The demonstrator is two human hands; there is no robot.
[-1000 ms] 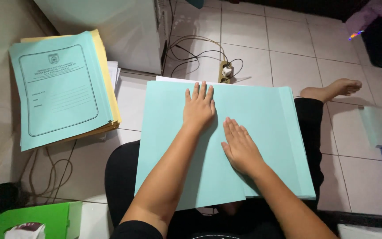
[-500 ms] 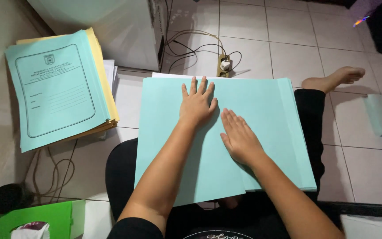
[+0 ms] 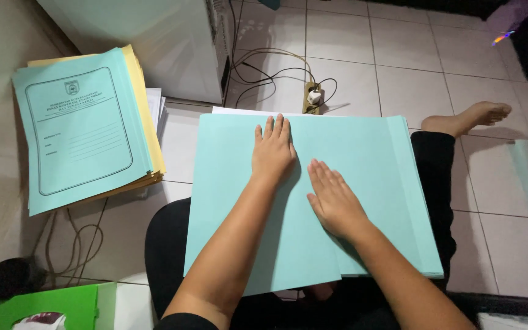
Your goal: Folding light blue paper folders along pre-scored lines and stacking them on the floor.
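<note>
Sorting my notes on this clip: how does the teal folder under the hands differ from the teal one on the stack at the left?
The lap folder shows a blank face; the stack's top folder shows a printed frame. Both hands, left hand and right hand, press the lap folder; nothing touches the stack's top folder. Both are pale teal.

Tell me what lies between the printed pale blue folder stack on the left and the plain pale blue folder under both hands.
In the head view, only bare white tile floor separates the printed folder stack from the plain pale blue folder.

The person has two bare arms with no sleeves showing. The left hand (image 3: 272,153) and right hand (image 3: 334,201) wear no rings. Black trousers (image 3: 434,177) cover the legs, and the far right foot (image 3: 472,117) is bare.
</note>
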